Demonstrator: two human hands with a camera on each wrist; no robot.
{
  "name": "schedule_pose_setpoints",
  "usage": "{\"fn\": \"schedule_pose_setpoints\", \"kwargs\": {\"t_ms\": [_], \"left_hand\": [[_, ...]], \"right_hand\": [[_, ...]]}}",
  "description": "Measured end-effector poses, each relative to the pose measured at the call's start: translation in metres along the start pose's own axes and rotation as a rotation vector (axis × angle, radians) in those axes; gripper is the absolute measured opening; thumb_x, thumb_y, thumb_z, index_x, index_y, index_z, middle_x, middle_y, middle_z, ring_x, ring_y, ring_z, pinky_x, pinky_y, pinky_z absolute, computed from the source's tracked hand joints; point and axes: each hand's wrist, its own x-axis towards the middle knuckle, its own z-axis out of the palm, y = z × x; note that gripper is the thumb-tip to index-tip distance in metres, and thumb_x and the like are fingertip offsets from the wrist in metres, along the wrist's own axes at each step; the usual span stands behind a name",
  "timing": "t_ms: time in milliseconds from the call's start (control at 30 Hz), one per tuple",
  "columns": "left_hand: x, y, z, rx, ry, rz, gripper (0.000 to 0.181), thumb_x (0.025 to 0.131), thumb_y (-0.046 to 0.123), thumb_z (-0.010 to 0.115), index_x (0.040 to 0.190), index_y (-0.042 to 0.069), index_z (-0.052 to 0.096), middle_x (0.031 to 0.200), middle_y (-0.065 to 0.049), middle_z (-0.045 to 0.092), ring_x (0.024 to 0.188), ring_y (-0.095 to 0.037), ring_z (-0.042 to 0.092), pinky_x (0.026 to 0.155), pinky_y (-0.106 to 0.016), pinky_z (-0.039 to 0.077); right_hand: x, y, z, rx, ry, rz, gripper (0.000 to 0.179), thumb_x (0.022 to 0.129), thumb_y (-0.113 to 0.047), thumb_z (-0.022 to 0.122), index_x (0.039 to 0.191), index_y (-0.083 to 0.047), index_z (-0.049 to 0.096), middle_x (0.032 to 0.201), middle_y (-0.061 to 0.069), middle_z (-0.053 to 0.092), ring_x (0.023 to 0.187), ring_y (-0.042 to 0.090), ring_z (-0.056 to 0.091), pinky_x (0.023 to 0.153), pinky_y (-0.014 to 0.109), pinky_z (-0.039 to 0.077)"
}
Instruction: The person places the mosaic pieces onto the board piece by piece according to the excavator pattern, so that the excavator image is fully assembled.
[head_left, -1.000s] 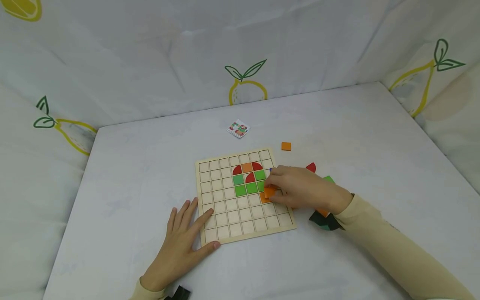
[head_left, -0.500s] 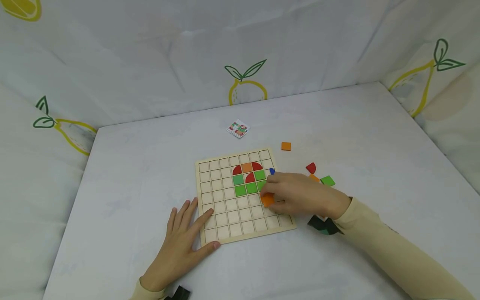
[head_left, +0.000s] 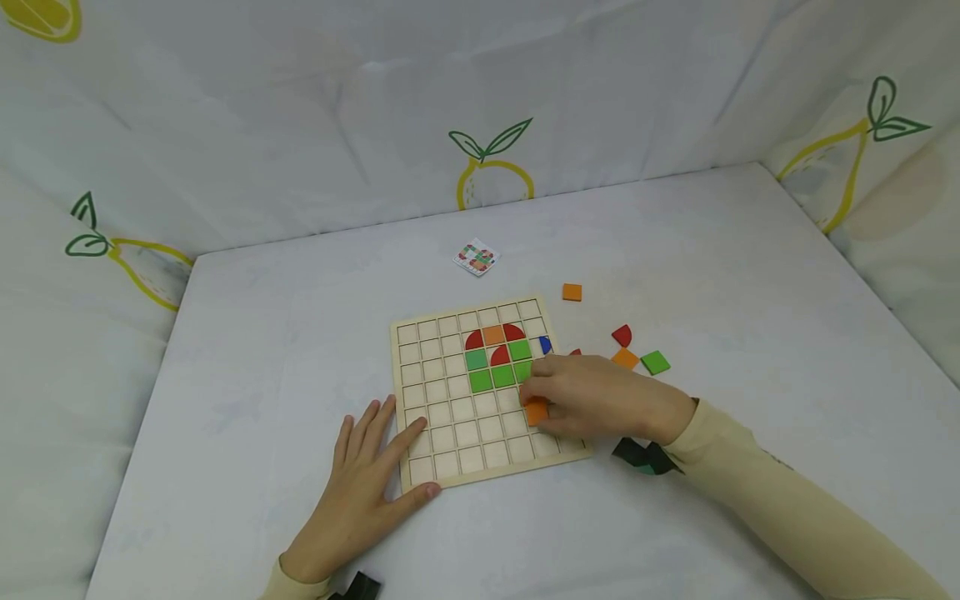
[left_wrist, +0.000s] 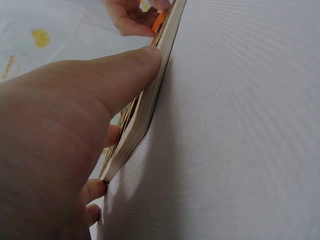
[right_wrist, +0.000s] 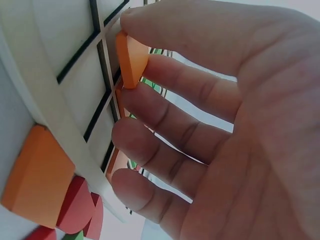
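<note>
A square wooden grid board [head_left: 427, 481] lies on the table. My left hand [head_left: 356, 496] rests flat with fingers spread over its near left corner, the thumb against the near edge in the left wrist view. My right hand [head_left: 603, 396] pinches an orange square tile [right_wrist: 131, 60] between thumb and fingers, tilted close over the grid's right side. Set in the grid are green squares [head_left: 503, 377], a teal square [head_left: 476, 359], an orange square [head_left: 493, 335] and red quarter-circles [head_left: 513, 332]. A blue piece [head_left: 545, 344] sits near the right edge.
Behind the board lie a small pattern card [head_left: 476, 257] and a loose orange tile [head_left: 572, 292]. Right of it are a red quarter-circle [head_left: 622, 336], an orange tile [head_left: 625, 358] and a green tile [head_left: 656, 362]. Other loose pieces are partly hidden by my right hand.
My right hand has moved slightly toward me over the board with the orange tile, uncovering the blue piece and loose tiles at the right. My left hand has stayed put.
</note>
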Motion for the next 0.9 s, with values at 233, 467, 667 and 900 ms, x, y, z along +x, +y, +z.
{"fn": "schedule_pose_setpoints", "kwargs": {"t_ms": [233, 467, 667, 900], "left_hand": [[0.000, -0.001, 0.001, 0.001, 0.002, 0.003, 0.078, 0.086, 0.055, 0.074, 0.152, 0.027, 0.046, 0.169, -0.012, 0.020, 0.156, -0.036, 0.014, 0.127, -0.052, -0.003], [0.000, -0.001, 0.001, 0.001, 0.004, 0.005, 0.078, 0.085, 0.055, 0.074, 0.152, 0.027, 0.046, 0.169, -0.012, 0.021, 0.156, -0.036, 0.015, 0.127, -0.052, -0.002], [0.000, 0.000, 0.001, 0.001, 0.005, 0.008, 0.078, 0.085, 0.054, 0.075, 0.152, 0.026, 0.046, 0.169, -0.013, 0.021, 0.156, -0.037, 0.015, 0.127, -0.053, -0.002], [0.000, 0.000, 0.001, -0.007, 0.004, 0.004, 0.078, 0.085, 0.055, 0.075, 0.152, 0.027, 0.046, 0.169, -0.013, 0.021, 0.156, -0.036, 0.015, 0.126, -0.053, -0.002]], "right_hand": [[0.000, 0.000, 0.001, -0.010, -0.014, 0.004, 0.021, 0.086, -0.027, 0.079, 0.105, -0.024, 0.071, 0.092, -0.010, 0.057, 0.079, 0.003, 0.047, 0.063, 0.017, 0.042], [0.000, -0.001, 0.001, -0.003, -0.017, -0.017, 0.019, 0.085, -0.026, 0.079, 0.102, -0.025, 0.071, 0.092, -0.010, 0.058, 0.083, 0.004, 0.048, 0.061, 0.016, 0.042], [0.000, -0.002, 0.001, 0.006, -0.032, -0.019, 0.016, 0.086, -0.026, 0.079, 0.099, -0.025, 0.070, 0.091, -0.011, 0.058, 0.085, 0.004, 0.048, 0.060, 0.016, 0.042], [-0.002, 0.006, -0.011, 0.119, 0.010, 0.053, 0.012, 0.094, -0.025, 0.072, 0.105, -0.023, 0.072, 0.099, -0.012, 0.062, 0.086, 0.004, 0.053, 0.071, 0.021, 0.051]]}}
